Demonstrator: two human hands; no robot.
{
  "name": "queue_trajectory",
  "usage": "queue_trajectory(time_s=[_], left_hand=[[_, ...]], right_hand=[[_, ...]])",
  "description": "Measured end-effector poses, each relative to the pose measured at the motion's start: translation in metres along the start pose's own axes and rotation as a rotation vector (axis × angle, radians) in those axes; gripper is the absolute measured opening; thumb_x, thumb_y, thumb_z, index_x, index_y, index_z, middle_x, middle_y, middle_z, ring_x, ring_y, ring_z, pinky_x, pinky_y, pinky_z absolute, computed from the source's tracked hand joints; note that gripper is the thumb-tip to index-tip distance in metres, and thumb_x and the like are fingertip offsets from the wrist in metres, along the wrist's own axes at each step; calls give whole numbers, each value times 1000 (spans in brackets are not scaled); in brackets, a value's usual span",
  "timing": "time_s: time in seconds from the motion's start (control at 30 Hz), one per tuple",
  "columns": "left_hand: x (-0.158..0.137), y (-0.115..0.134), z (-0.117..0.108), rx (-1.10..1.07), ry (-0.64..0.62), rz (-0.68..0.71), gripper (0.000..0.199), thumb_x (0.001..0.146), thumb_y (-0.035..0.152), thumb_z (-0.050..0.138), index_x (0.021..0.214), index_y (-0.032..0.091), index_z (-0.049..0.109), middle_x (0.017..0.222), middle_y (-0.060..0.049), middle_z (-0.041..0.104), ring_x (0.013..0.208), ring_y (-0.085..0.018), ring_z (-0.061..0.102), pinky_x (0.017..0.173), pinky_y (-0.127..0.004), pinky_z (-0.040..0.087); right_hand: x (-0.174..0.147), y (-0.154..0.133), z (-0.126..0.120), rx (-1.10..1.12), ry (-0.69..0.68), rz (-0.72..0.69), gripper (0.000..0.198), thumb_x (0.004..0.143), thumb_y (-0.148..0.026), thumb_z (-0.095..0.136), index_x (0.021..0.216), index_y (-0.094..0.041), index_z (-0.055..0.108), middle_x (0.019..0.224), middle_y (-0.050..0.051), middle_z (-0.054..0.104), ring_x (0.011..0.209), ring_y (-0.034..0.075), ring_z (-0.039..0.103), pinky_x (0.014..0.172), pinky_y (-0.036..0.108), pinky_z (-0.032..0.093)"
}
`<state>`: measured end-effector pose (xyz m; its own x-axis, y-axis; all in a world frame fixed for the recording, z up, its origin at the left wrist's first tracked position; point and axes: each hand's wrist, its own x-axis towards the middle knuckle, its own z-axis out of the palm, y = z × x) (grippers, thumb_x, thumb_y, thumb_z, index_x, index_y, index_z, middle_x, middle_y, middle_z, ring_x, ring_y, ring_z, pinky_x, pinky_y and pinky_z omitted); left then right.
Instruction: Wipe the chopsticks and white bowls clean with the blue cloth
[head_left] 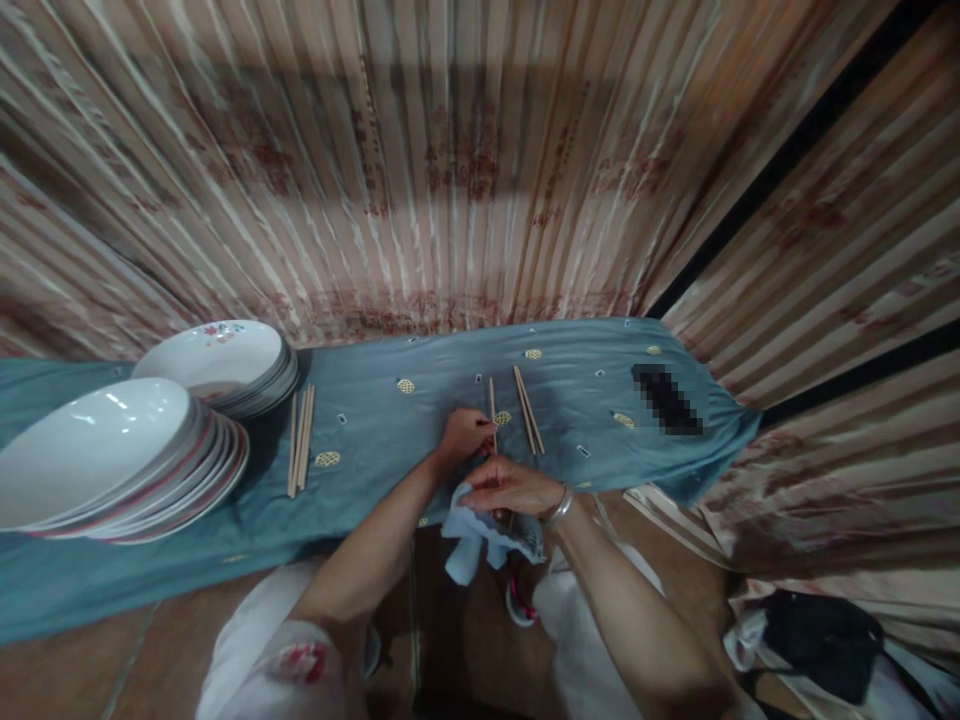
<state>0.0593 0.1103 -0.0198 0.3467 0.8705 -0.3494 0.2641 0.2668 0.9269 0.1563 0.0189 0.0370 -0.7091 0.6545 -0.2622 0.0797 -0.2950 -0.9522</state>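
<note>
Dim lt, glare on front bowl (94, 450), slight blur, wide-angle edge distort.

No words, brands or numbers can be read. The tablecloth (450, 360) carries small outlined boxes, clearest at three o'clock, four o'clock and between eight and nine from the middle of the view; any lettering inside them is too small to tell. On the curtain (480, 250), dark columns of little marks run down at eleven and one o'clock, too blurred to make out as writing. The red print on the sleeve (304, 655), at seven o'clock, gives no legible letters.
</note>
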Motion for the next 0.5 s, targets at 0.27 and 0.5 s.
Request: queue_trajectory(time_s=[0.27, 0.5], left_hand=[[38, 17, 33, 120, -36, 13, 29, 76, 12, 64, 48, 15, 56, 43, 1, 56, 40, -12, 57, 47, -22, 46], [43, 24, 44, 129, -53, 7, 22, 79, 14, 62, 57, 13, 59, 46, 1, 57, 40, -10, 57, 47, -21, 47]], right_hand=[[3, -3, 0, 14, 18, -17, 52, 63, -65, 71, 66, -13, 62, 52, -7, 47, 45, 3, 35, 41, 17, 29], [-1, -4, -5, 37, 31, -42, 49, 65, -61, 71, 69, -13, 64, 54, -7, 48, 45, 3, 36, 42, 16, 29]])
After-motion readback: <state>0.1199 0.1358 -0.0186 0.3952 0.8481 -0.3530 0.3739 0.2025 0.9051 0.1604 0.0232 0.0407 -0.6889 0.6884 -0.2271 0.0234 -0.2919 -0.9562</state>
